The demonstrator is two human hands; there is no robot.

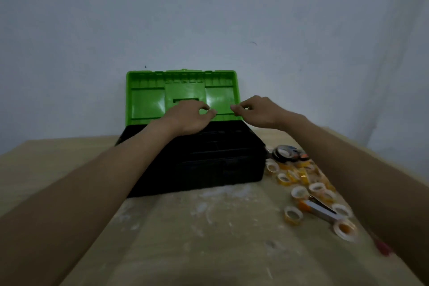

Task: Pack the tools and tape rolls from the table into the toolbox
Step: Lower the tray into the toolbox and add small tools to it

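A black toolbox (pixel 209 169) stands in the middle of the table with its green lid (pixel 148 102) raised upright at the back. My left hand (pixel 188 119) and my right hand (pixel 255 111) hover over the open box in front of the lid, fingers curled, thumb and forefinger nearly pinched. Neither hand visibly holds anything. Several small yellow and clear tape rolls (pixel 299 193) lie to the right of the box. Black tape rolls (pixel 284 152) sit at the back of that pile. A utility knife (pixel 318 209) with an orange end lies among the rolls.
The wooden table (pixel 209 239) has white smears in front of the box. A red object (pixel 384 249) lies blurred near the right edge, partly hidden by my right forearm. A plain grey wall stands close behind the box.
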